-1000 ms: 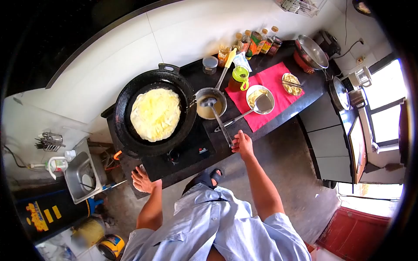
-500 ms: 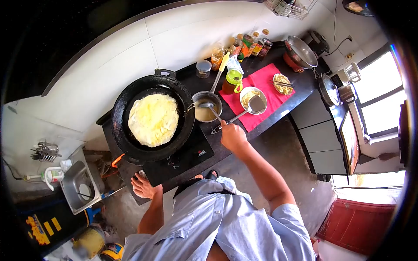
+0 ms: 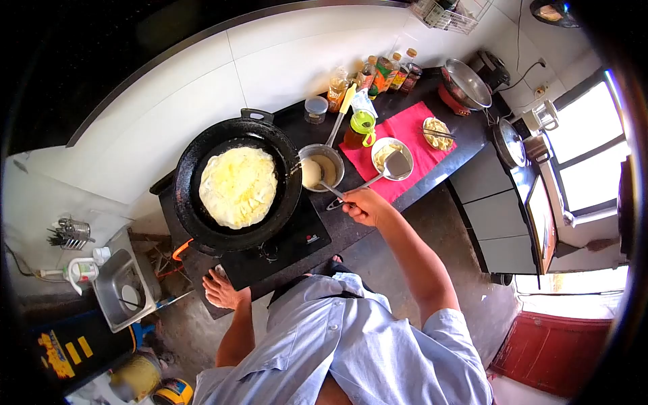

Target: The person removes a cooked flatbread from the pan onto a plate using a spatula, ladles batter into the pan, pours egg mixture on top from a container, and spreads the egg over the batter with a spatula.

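My right hand (image 3: 364,206) is closed around the handle of a ladle (image 3: 312,173), whose bowl is full of pale, creamy liquid. That bowl is over a small saucepan (image 3: 335,152) containing more of the liquid. Beside the saucepan, a black wok (image 3: 289,196) holds a round, pale-yellow pancake (image 3: 238,187). My left hand (image 3: 226,290) lies with fingers spread on the counter's front corner, next to a small whitish thing I cannot make out. Close to my right hand, a spatula (image 3: 397,164) rests in a white bowl (image 3: 386,144) of pale food.
A red cloth (image 3: 432,158) carries the white bowl, a plate of food (image 3: 439,133) with chopsticks, and a green-lidded jug (image 3: 363,123). Several bottles (image 3: 385,71) line the wall. A black cooktop (image 3: 297,239) lies under the wok; a sink (image 3: 121,270) is at left.
The ladle's bowl has come up full of pale liquid and shifted left in the saucepan. My right hand has turned slightly and moved a little. My left hand stays put.
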Demonstrator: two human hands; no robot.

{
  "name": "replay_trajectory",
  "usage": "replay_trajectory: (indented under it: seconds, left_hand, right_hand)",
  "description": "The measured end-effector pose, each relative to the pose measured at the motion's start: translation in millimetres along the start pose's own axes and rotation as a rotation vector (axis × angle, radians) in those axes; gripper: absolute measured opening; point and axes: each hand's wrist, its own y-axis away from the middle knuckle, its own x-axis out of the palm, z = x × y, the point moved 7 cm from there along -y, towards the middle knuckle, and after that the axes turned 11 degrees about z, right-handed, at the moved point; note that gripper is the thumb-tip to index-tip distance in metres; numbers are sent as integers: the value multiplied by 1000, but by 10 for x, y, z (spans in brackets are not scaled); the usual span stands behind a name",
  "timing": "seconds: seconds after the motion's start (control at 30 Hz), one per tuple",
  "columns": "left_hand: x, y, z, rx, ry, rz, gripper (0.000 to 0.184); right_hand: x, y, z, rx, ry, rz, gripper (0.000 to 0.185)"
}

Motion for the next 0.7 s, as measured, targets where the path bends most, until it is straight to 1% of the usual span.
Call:
replay_trajectory:
  seconds: [0.07, 0.17, 0.2, 0.3, 0.33, 0.4, 0.43, 0.53, 0.7]
  left_hand:
    - [65, 4, 22, 1, 2, -42, 89]
    - [-105, 55, -46, -13, -11, -46, 85]
    - [-115, 52, -46, -9, -23, -44, 85]
    - [-163, 53, -68, -27, -26, 18, 87]
    - [-157, 47, -61, -40, -44, 53, 89]
    - [-228, 68, -116, -83, -47, 133, 94]
    - [-219, 81, -138, -81, -49, 120, 93]
    - [-106, 55, -76, -69, -44, 46, 88]
    - [-49, 43, -44, -50, -42, -18, 82]
  right_hand:
    - [10, 136, -55, -46, -44, -11, 15]
    - [84, 404, -14, -136, 98, -80, 20]
    - [101, 489, 20, -150, 162, -145, 22]
    - [83, 643, 120, -219, 417, -194, 21]
    - [4, 649, 165, -231, 642, -259, 24]
    - [-70, 635, 231, -463, 931, -321, 27]
    - [-83, 656, 246, -583, 1074, -350, 29]
    - [34, 797, 361, -684, 1348, -406, 37]
    - [6, 594, 515, -510, 1630, -519, 42]
